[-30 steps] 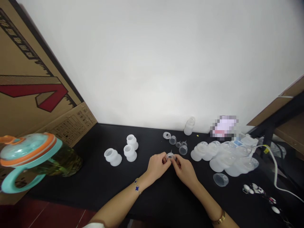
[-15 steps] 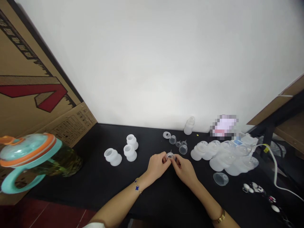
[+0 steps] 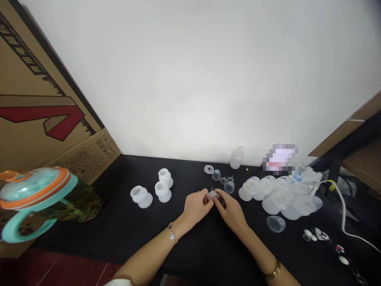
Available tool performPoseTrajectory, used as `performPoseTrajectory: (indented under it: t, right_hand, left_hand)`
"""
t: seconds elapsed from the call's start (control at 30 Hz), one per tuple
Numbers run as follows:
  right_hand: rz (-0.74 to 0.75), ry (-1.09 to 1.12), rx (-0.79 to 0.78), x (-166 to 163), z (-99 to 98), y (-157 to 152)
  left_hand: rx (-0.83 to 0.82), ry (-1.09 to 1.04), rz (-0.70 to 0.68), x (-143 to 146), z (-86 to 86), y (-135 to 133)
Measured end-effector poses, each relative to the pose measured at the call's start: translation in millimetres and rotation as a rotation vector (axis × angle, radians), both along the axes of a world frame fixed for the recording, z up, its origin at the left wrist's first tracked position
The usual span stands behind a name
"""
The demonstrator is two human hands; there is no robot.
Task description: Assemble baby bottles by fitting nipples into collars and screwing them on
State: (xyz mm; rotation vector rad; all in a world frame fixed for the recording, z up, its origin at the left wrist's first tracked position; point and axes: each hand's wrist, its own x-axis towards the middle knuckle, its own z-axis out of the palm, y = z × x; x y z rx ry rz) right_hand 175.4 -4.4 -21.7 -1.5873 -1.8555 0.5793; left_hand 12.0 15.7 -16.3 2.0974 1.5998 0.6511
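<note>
My left hand [image 3: 197, 206] and my right hand [image 3: 231, 210] meet over the black table [image 3: 125, 226], fingers pinched from both sides on one small clear plastic part [image 3: 213, 194]. Just beyond them lie several more small clear parts [image 3: 222, 179]. Three white silicone cups [image 3: 154, 190] stand to the left of my hands. A pile of clear domed shells [image 3: 282, 194] lies to the right, with one loose clear cup [image 3: 276, 224] in front of it.
A teal and orange lidded jug [image 3: 44, 198] stands near the left edge in front of a cardboard box [image 3: 38, 107]. A small white bottle [image 3: 236, 158] stands by the wall. A white cable [image 3: 345, 214] and small white pieces [image 3: 315, 235] lie at the right.
My hands stay together on the small part. The fingers shift slightly and the part tilts a little.
</note>
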Motion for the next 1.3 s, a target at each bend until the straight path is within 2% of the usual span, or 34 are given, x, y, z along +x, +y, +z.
performPoseTrajectory:
  t: [0.2, 0.4, 0.63, 1.3]
  right_hand:
    - [0.001, -0.041, -0.013, 2.7, -2.6, 2.6]
    - [-0.006, -0.063, 0.001, 1.5, -1.7, 1.1]
    - [0.007, -0.016, -0.008, 1.5, 0.1, 0.8]
    - [0.056, -0.051, -0.008, -0.5, 2.1, -2.2]
  left_hand:
    - [0.065, -0.072, -0.013, -0.6, -0.7, -0.8]
    - [0.03, -0.157, -0.01, -1.2, 1.3, -0.7]
    - [0.055, -0.169, -0.117, -2.3, -0.9, 1.0]
    - [0.046, -0.192, -0.102, -2.4, -2.1, 0.2]
